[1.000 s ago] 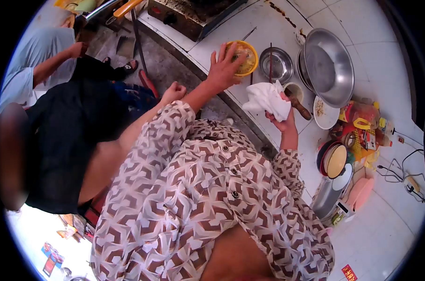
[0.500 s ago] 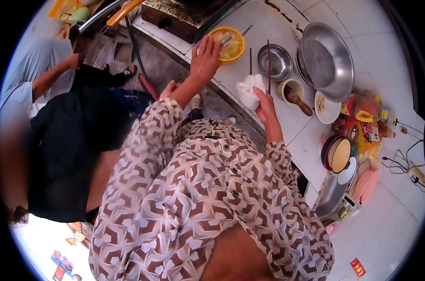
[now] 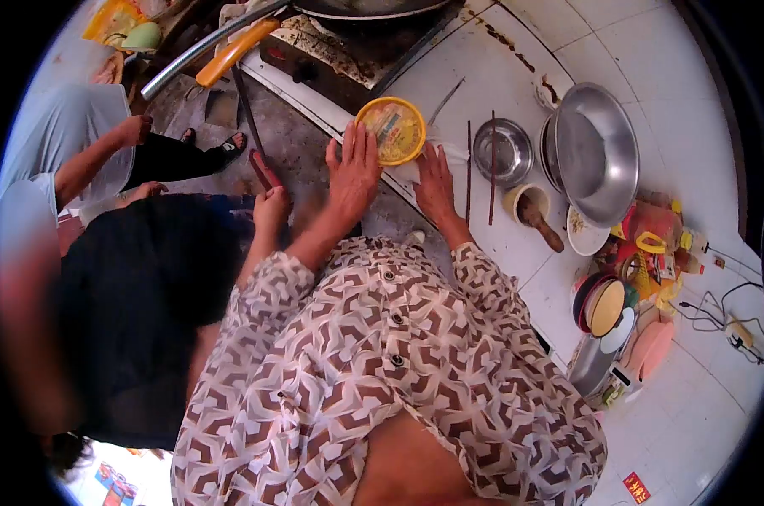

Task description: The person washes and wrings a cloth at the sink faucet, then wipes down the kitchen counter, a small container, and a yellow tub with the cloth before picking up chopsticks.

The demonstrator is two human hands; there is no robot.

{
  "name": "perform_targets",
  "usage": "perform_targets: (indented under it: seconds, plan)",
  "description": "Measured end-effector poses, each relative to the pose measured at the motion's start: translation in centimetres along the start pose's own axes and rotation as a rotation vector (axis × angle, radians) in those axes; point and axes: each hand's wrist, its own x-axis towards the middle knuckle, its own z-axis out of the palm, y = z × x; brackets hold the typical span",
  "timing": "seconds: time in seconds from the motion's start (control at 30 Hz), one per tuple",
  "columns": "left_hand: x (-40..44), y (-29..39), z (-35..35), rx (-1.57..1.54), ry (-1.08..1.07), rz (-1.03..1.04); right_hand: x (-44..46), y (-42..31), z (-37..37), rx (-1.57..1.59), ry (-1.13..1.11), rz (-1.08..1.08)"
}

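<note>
A round tub with a yellow rim (image 3: pixel 390 131) and a printed lid sits at the counter's front edge. My left hand (image 3: pixel 354 173) has its fingers stretched out against the near left side of the tub. At the tub's right is my right hand (image 3: pixel 435 184), fingers extended and pointing away from me. Partly hidden behind that hand lies a crumpled white cloth or bag (image 3: pixel 456 151). Two dark chopsticks (image 3: pixel 492 181) lie to its right, beside a small steel bowl (image 3: pixel 503 152).
A mortar with a wooden pestle (image 3: pixel 535 215), a white plate (image 3: pixel 586 232) and a large steel basin (image 3: pixel 597 152) stand on the right. A stove (image 3: pixel 319 55) with a wok is beyond the tub. Another person's hand (image 3: pixel 270 207) is close by my left forearm.
My right hand has moved left to the tub, and the white bundle it held now lies behind it. The tub appears lower and further left in view, my left hand still touching it.
</note>
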Motion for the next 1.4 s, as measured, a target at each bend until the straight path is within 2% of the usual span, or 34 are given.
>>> perform_targets:
  seconds: [0.17,0.33,0.4,0.47,0.53,0.6,0.63,0.7,0.77,0.83,0.87,0.93,1.03,1.1,1.17,1.2,1.23,1.3,1.33,1.4]
  plan:
    - [-1.3,1.8,-2.4,-0.079,-0.023,-0.032,6.0,2.3,-3.2,-0.286,0.128,-0.091]
    - [-1.5,3.9,-4.5,-0.127,-0.049,-0.016,14.1,3.7,-8.6,-0.388,0.460,-0.218]
    - [-1.7,4.7,-5.5,-0.147,-0.055,-0.015,19.0,5.7,-11.0,-0.262,0.547,-0.219]
    - [-1.6,5.8,-7.3,-0.158,-0.091,-0.025,23.4,8.0,-13.0,-0.385,0.662,-0.070]
    - [-1.5,6.7,-8.3,-0.164,-0.101,-0.026,27.0,9.6,-17.1,-0.436,0.431,0.138]
    - [-1.0,7.7,-9.4,-0.186,-0.094,-0.032,30.1,13.5,-19.1,-0.455,0.459,0.060]
    - [-0.6,7.7,-10.7,-0.176,-0.204,-0.071,30.7,14.0,-15.6,-0.423,0.378,0.132]
    - [-0.2,7.9,-11.1,-0.172,-0.199,-0.078,30.5,13.3,-14.6,-0.426,0.393,0.254]
    - [-0.3,8.1,-11.1,-0.185,-0.184,-0.061,26.0,9.6,-13.4,-0.429,0.517,0.078]
    - [-0.4,7.5,-11.2,-0.195,-0.201,-0.033,19.8,5.2,-13.7,-0.254,0.248,0.154]
    - [-0.3,7.4,-11.3,-0.188,-0.210,-0.030,17.1,5.4,-11.5,-0.360,0.308,0.019]
    - [-0.3,7.3,-11.5,-0.174,-0.221,-0.025,9.9,3.3,-10.1,-0.274,0.294,-0.078]
    - [-0.7,7.1,-11.1,-0.205,-0.210,-0.005,8.0,1.7,-9.8,-0.417,0.223,-0.002]
    - [-0.5,7.6,-11.4,-0.187,-0.205,-0.004,13.1,4.4,-10.7,-0.253,0.358,0.057]
    - [-0.3,8.1,-11.8,-0.164,-0.207,-0.005,21.1,9.5,-11.0,-0.359,0.494,0.117]
    - [-0.5,8.3,-11.7,-0.152,-0.199,0.000,24.4,11.9,-12.4,-0.240,0.586,0.034]
    - [-0.2,8.6,-11.8,-0.139,-0.199,-0.007,27.2,10.9,-15.1,-0.118,0.520,0.240]
    - [0.6,9.1,-12.3,-0.150,-0.206,-0.036,31.7,12.2,-15.6,-0.036,0.400,0.389]
    - [0.6,9.4,-12.4,-0.166,-0.210,-0.042,34.1,15.1,-14.1,-0.079,0.360,0.337]
    - [0.6,9.5,-12.7,-0.158,-0.219,-0.034,31.7,13.5,-13.6,-0.189,0.310,0.286]
